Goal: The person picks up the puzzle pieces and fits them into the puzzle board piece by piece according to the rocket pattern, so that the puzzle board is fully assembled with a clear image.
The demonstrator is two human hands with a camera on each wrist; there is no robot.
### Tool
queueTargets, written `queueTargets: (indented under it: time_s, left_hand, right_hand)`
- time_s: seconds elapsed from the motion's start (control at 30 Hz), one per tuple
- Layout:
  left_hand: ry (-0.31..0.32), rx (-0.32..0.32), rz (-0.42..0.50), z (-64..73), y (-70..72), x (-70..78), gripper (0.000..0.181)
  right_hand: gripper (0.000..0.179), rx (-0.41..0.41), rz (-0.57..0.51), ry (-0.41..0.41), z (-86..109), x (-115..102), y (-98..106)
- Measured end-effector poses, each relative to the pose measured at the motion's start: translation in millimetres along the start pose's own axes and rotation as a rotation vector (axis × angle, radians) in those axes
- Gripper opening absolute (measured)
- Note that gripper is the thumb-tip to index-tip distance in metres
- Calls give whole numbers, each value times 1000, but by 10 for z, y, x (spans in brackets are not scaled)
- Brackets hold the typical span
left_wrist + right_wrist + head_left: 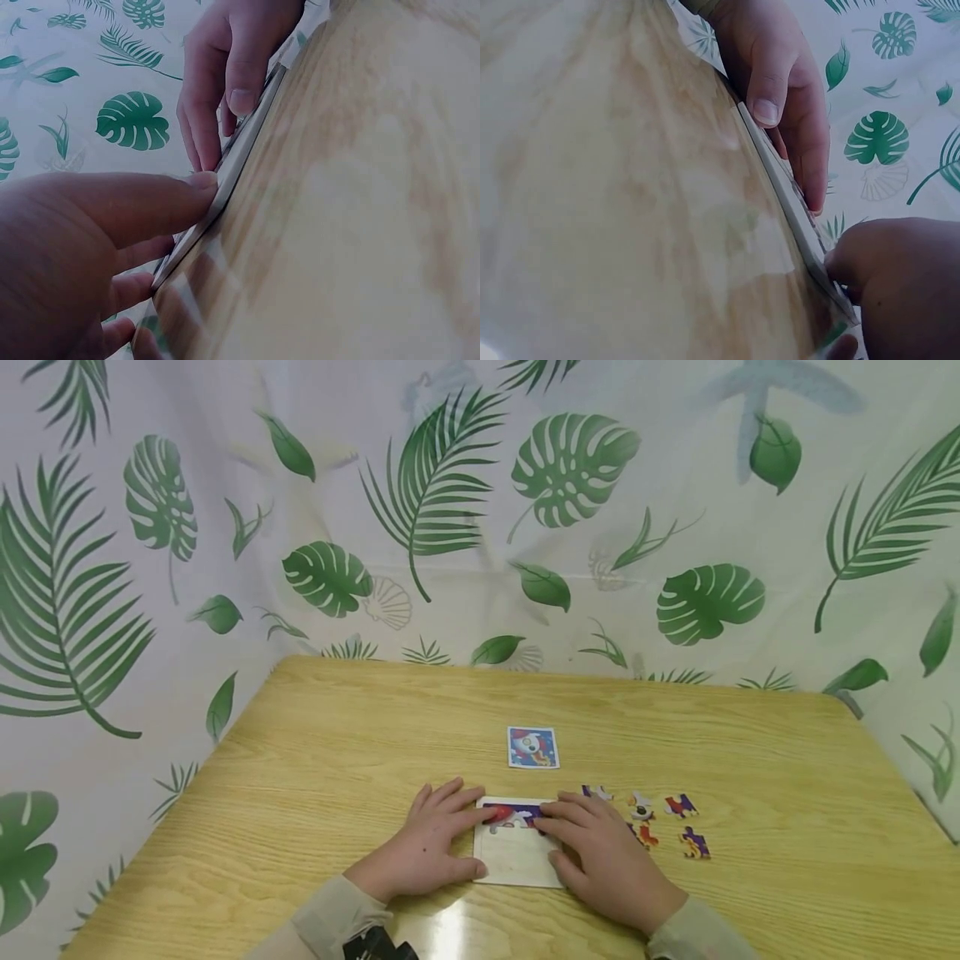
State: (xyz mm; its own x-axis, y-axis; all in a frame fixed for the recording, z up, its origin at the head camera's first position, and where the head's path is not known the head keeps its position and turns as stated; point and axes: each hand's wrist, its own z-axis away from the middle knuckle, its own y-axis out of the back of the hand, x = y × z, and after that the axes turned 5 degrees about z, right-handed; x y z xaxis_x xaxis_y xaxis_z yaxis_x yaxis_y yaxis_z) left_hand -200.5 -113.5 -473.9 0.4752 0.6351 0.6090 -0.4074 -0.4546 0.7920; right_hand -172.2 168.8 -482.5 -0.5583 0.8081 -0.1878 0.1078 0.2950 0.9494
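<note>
Left hand [427, 847] and right hand [603, 860], fingers extended rather than gripping, touch either side of the puzzle tray [517, 867] between them, which holds a row of pieces [512, 816] along its far edge. Loose pieces [695, 843] lie just right of the right hand, the nearer one; ahead of both hands, a picture card [533, 748] lies on the counter [375, 718].
</note>
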Motion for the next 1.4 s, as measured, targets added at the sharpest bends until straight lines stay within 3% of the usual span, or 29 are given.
queueTargets:
  time_s: [0.67, 0.83, 0.93, 1.13, 1.27, 1.4]
  left_hand:
    - [-16, 19, -18, -26, -14, 19, 73]
    - [-9, 19, -24, -19, -20, 18, 75]
    - [-13, 23, -28, -25, -2, 4, 76]
    - [-39, 30, -29, -68, 10, -28, 75]
    - [-26, 16, -30, -47, -12, -16, 75]
    - [-17, 16, -39, -28, -16, 2, 76]
  right_hand:
    - [41, 11, 41, 16, 19, 36, 11]
    - [45, 14, 3, -3, 18, 70, 3]
    - [46, 78, -32, -28, -7, 156, 16]
    - [39, 220, -49, -116, -1, 528, 63]
    - [38, 200, -54, -205, 44, 661, 79]
    - [40, 156, -22, -221, 56, 718, 80]
